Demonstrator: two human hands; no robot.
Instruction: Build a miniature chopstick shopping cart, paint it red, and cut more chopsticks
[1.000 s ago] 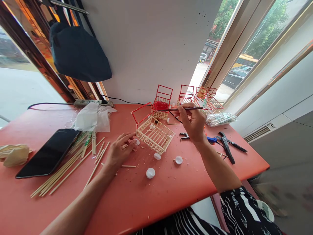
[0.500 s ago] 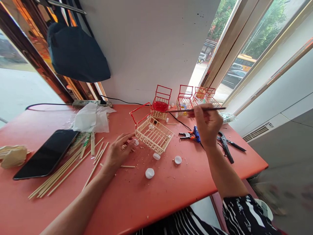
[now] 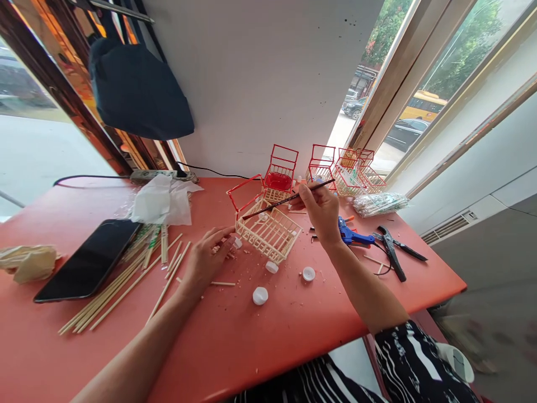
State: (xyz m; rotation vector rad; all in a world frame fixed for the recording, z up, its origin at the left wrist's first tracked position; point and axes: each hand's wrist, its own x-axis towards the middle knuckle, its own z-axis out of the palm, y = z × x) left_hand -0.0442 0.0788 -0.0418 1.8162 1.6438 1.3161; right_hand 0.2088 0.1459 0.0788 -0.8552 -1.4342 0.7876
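Right hand [image 3: 323, 211] pinching paintbrush [image 3: 286, 200] in fingers, tip at wooden-stick cart [image 3: 260, 243]; left hand [image 3: 205, 253], fingers spread, touching cart corner.

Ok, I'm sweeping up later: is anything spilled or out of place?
Yes: pale crumbs and a short stick piece lie scattered on the red tabletop near the pale cart, like unswept debris; two white caps lie loose, apart from it.

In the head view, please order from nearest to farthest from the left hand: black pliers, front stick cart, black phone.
1. Front stick cart: just right of the left hand.
2. Black phone: left side.
3. Black pliers: far right.
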